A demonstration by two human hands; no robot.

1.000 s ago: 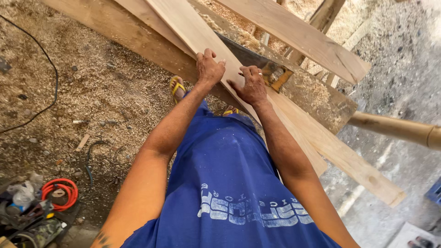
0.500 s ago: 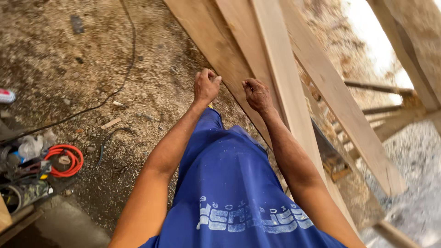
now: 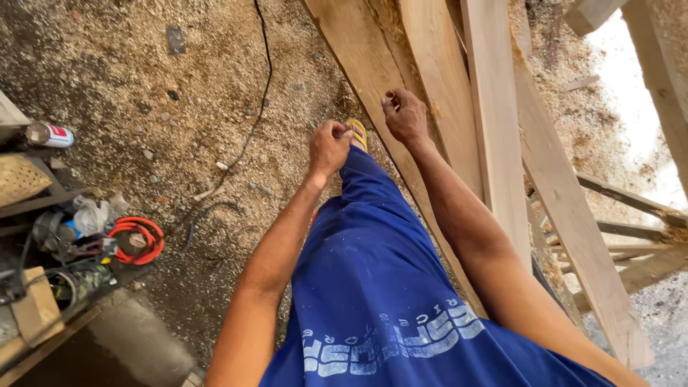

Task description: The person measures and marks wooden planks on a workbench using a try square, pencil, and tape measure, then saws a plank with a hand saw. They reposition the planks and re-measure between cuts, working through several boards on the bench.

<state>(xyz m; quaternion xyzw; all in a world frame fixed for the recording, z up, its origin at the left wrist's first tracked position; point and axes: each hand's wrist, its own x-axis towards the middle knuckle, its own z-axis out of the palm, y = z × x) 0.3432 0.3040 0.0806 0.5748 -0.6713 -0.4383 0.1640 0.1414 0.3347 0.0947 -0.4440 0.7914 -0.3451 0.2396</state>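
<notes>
A worker in blue trousers (image 3: 373, 287) stands over a stack of rough-sawn wooden planks (image 3: 430, 79) laid side by side on a sawdust-covered floor (image 3: 158, 100). Both arms reach down in front of the body. The right hand (image 3: 405, 115) is curled into a loose fist just over the edge of the nearest plank (image 3: 358, 64), its knuckles close to the pale wood; whether it pinches anything small cannot be told from here. The left hand (image 3: 330, 147) is likewise closed, fingers folded in, hanging beside the plank's edge and just above a yellow sandal (image 3: 357, 133) that peeks out below the trouser leg. Neither hand visibly grips a tool.

The planks run away from the worker at a slant, long and flat, their faces dusty and fibrous, with loose shavings caught between them. They appear to rest on a low timber frame (image 3: 631, 236) at the right, likely to keep them off the ground and within reach. A thin black cable (image 3: 258, 93) snakes across the gritty floor. At the left, a cluttered low shelf (image 3: 43, 193) holds a coiled orange hose (image 3: 140, 240), a spray can (image 3: 49, 134) lying on its side, a woven basket (image 3: 18, 179) and crumpled plastic (image 3: 93, 215), kept near the work.
</notes>
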